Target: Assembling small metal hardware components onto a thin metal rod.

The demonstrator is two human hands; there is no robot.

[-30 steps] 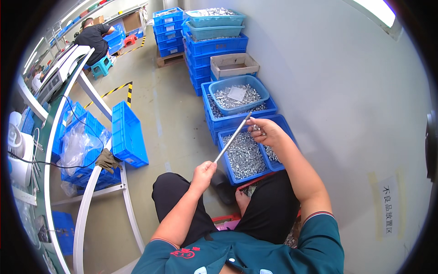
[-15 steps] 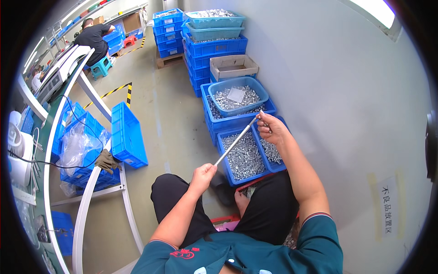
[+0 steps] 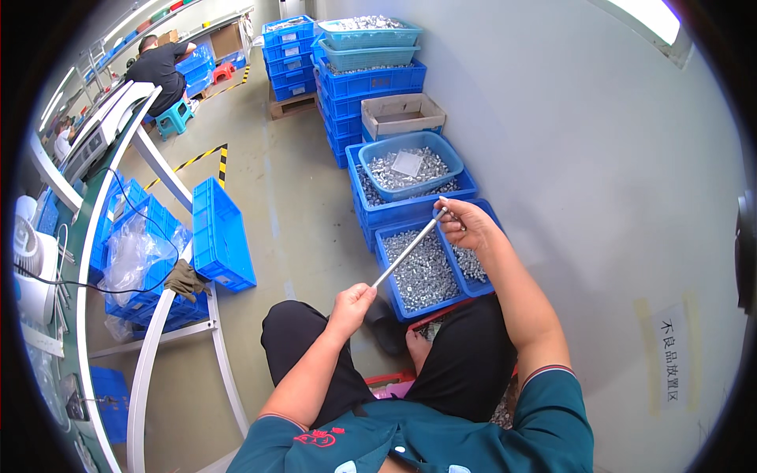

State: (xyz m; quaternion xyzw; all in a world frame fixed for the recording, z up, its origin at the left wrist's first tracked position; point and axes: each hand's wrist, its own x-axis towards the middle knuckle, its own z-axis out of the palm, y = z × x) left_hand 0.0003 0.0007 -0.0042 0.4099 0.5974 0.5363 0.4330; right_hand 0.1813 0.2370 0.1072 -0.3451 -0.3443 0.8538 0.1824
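My left hand (image 3: 352, 300) grips the near end of a long thin metal rod (image 3: 408, 248). My right hand (image 3: 462, 221) pinches the rod's far end, held over a blue crate (image 3: 388, 268) full of small silvery metal parts on the floor in front of my knees. The rod slants up from lower left to upper right between both hands. A second blue crate (image 3: 471, 288) with similar parts sits just to the right, partly under my right forearm.
Behind stand more blue crates (image 3: 371, 83), a blue basin of metal parts (image 3: 374, 162) and a grey box (image 3: 402, 117) along the white wall. A tilted blue crate (image 3: 221, 236) and a white-framed workbench (image 3: 150, 347) lie left. A person (image 3: 158, 67) sits far back.
My right hand with the rod's far end has lifted slightly and shifted right, away from the parts in the crate. My left hand stays in place.
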